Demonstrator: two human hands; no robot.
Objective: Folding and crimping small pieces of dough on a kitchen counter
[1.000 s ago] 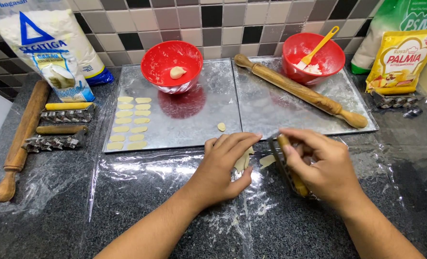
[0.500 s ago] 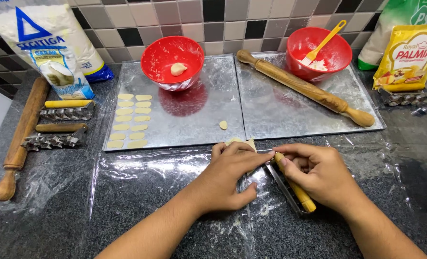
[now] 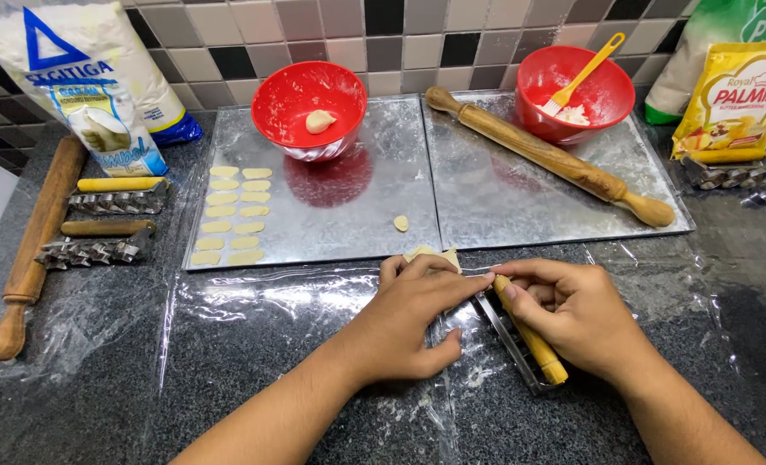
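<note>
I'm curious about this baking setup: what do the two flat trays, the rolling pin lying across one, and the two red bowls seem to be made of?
The trays look like bare metal, likely aluminium: dull silver, softly mirroring the bowls. The rolling pin looks like wood: brown, visible grain, matte. The left bowl and right bowl seem glossy plastic, given their uniform red shine, though coated metal can't be excluded.

The left hand [image 3: 413, 314] hides most of the dough piece [image 3: 435, 254] (only corners show).
</note>
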